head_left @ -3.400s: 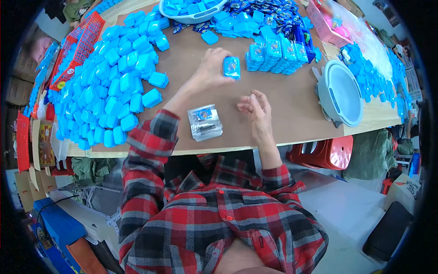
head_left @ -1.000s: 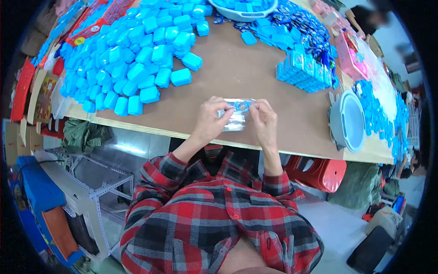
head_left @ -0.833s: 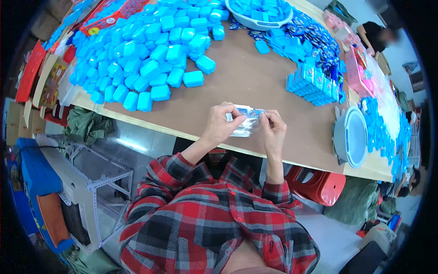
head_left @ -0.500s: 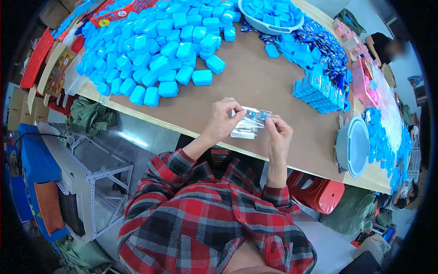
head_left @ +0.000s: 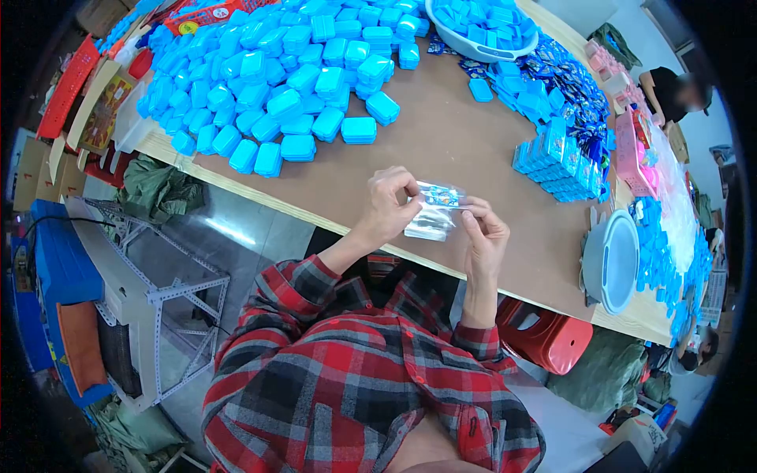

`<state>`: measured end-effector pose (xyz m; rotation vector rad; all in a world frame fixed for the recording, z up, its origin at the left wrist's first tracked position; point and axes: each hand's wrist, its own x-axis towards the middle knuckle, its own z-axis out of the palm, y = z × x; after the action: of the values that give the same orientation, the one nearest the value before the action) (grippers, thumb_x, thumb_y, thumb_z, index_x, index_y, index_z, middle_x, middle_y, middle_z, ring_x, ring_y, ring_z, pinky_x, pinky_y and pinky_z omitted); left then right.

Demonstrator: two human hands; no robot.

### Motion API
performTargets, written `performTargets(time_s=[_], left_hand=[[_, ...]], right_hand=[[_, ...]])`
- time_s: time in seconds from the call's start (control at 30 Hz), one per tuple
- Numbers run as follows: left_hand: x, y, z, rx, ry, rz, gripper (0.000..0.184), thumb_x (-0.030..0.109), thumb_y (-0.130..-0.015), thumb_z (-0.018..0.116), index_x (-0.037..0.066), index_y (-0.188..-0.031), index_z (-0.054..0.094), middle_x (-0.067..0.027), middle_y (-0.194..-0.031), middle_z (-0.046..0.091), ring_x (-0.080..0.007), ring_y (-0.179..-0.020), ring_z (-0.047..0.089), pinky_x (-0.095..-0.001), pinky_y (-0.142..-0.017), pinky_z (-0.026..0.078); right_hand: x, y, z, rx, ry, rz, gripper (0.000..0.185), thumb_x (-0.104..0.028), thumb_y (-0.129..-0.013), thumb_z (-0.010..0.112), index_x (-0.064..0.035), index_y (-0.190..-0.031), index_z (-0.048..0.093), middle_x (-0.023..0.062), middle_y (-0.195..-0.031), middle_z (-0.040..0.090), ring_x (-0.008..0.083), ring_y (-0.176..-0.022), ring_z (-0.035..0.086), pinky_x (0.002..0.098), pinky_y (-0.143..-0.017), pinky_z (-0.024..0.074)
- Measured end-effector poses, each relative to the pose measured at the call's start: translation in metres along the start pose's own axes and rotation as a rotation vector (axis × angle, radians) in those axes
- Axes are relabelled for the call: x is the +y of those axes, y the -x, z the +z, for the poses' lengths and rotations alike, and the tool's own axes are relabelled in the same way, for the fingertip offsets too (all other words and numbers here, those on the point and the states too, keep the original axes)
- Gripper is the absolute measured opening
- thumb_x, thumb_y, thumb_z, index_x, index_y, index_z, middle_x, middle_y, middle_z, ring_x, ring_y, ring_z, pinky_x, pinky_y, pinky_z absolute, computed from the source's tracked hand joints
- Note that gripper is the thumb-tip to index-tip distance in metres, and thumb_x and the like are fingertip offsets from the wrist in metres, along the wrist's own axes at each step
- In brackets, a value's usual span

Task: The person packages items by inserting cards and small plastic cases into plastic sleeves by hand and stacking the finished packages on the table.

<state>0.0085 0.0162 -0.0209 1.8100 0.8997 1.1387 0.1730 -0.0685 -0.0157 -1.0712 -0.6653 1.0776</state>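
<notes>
A clear plastic bag (head_left: 429, 225) with a blue printed strip along its top is held between my two hands, above the front edge of the table. My left hand (head_left: 390, 203) pinches its left side between thumb and fingers. On the opposite side, my right hand (head_left: 484, 229) grips the bag's upper right edge with thumb and forefinger. Shiny reflections cover the lower part of the bag, and its contents, if any, cannot be made out. Beyond my hands, a brown tabletop (head_left: 441, 142) carries a large heap of blue plastic boxes (head_left: 284, 102).
A light blue basin (head_left: 473, 49) full of blue pieces stands at the back. To the right are stacked blue packs (head_left: 556, 162), dark blue packets (head_left: 564, 75), another basin (head_left: 611, 260) and a pink basket (head_left: 631, 150). A red stool (head_left: 552, 339) is under the table; a person (head_left: 670, 91) is beyond.
The bag has tilted so its blue printed strip shows more fully. Both hands keep their pinch, with slight finger shifts. The whole view has moved a little.
</notes>
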Motion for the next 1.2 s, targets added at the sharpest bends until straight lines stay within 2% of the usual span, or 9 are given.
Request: performTargets(time_s=[0.1,0.47,0.6,0.77,0.93,1.0,1.1,1.13,1.2], left_hand=[[-0.001,0.000,-0.003,0.051,-0.065,0.041,0.008,-0.002,-0.068,0.064,0.002,-0.071,0.057,-0.0035,-0.070,0.058,-0.0152,-0.066,0.050,-0.0265,-0.065,0.041],[-0.006,0.002,0.000,-0.124,0.389,-0.270,0.015,-0.002,-0.064,0.067,0.002,-0.074,0.056,-0.0017,-0.071,0.059,-0.0095,-0.064,0.050,-0.0228,-0.064,0.042],[0.002,-0.002,-0.004,-0.121,0.087,-0.196,0.015,-0.001,-0.065,0.068,0.001,-0.074,0.057,-0.0022,-0.071,0.059,-0.0104,-0.063,0.050,-0.0222,-0.065,0.043],[0.005,0.000,-0.001,-0.153,0.130,-0.209,0.014,-0.001,-0.066,0.067,0.001,-0.076,0.058,-0.0029,-0.072,0.059,-0.0111,-0.064,0.050,-0.0231,-0.066,0.044],[-0.001,-0.007,-0.010,-0.292,0.148,-0.158,0.015,0.001,-0.067,0.067,0.001,-0.080,0.061,-0.0039,-0.073,0.061,-0.0125,-0.067,0.052,-0.0252,-0.067,0.044],[0.004,-0.022,-0.027,-0.189,0.106,-0.066,0.015,0.003,-0.068,0.067,0.001,-0.083,0.063,-0.0048,-0.076,0.063,-0.0142,-0.070,0.055,-0.0272,-0.068,0.045],[-0.034,-0.051,-0.058,0.203,-0.586,0.196,0.013,0.007,-0.074,0.066,0.002,-0.085,0.063,-0.0102,-0.095,0.064,-0.0252,-0.088,0.057,-0.0350,-0.077,0.044],[-0.044,-0.056,-0.062,0.205,-0.589,0.196,0.013,0.007,-0.074,0.066,0.002,-0.085,0.063,-0.0102,-0.095,0.064,-0.0252,-0.088,0.057,-0.0350,-0.077,0.044],[-0.061,-0.067,-0.068,0.165,-0.974,0.287,0.016,0.010,-0.074,0.067,0.002,-0.087,0.061,-0.0131,-0.102,0.061,-0.0303,-0.098,0.053,-0.0398,-0.083,0.041]], right_hand=[[0.004,-0.003,0.001,-0.005,0.136,-0.180,0.006,0.002,-0.081,0.063,0.0042,-0.086,0.066,0.0094,-0.095,0.062,0.0138,-0.085,0.051,0.0229,-0.079,0.0391],[-0.003,0.005,0.011,-0.159,0.075,-0.013,0.010,0.003,-0.075,0.067,0.0027,-0.085,0.067,0.0106,-0.099,0.064,0.0160,-0.091,0.052,0.0245,-0.084,0.0393],[-0.001,0.000,0.010,-0.321,0.382,-0.368,0.013,0.004,-0.072,0.068,0.0026,-0.085,0.068,0.0114,-0.098,0.065,0.0174,-0.094,0.053,0.0257,-0.086,0.0403],[0.003,0.005,0.008,-0.278,0.106,-0.068,0.011,0.004,-0.073,0.067,0.0023,-0.084,0.069,0.0130,-0.097,0.066,0.0194,-0.093,0.057,0.0290,-0.088,0.0414],[0.012,0.002,-0.007,-0.251,-0.096,-0.047,0.016,0.005,-0.079,0.060,0.0026,-0.093,0.067,0.0132,-0.098,0.067,0.0198,-0.084,0.060,0.0281,-0.082,0.0456],[0.006,0.001,-0.010,-0.224,-0.121,-0.049,0.015,0.003,-0.080,0.061,0.0026,-0.093,0.067,0.0134,-0.097,0.067,0.0208,-0.085,0.061,0.0291,-0.083,0.0454],[-0.002,0.000,-0.011,-0.163,-0.199,-0.048,0.012,-0.001,-0.081,0.062,0.0025,-0.092,0.066,0.0141,-0.095,0.067,0.0237,-0.086,0.063,0.0323,-0.085,0.0448],[-0.001,0.000,-0.010,-0.166,-0.201,-0.048,0.012,-0.001,-0.081,0.062,0.0025,-0.092,0.066,0.0141,-0.095,0.067,0.0237,-0.086,0.063,0.0323,-0.085,0.0448],[0.002,-0.002,-0.006,-0.201,-0.218,-0.091,0.014,-0.002,-0.084,0.060,0.0019,-0.096,0.065,0.0138,-0.096,0.067,0.0236,-0.087,0.064,0.0323,-0.085,0.0464]])
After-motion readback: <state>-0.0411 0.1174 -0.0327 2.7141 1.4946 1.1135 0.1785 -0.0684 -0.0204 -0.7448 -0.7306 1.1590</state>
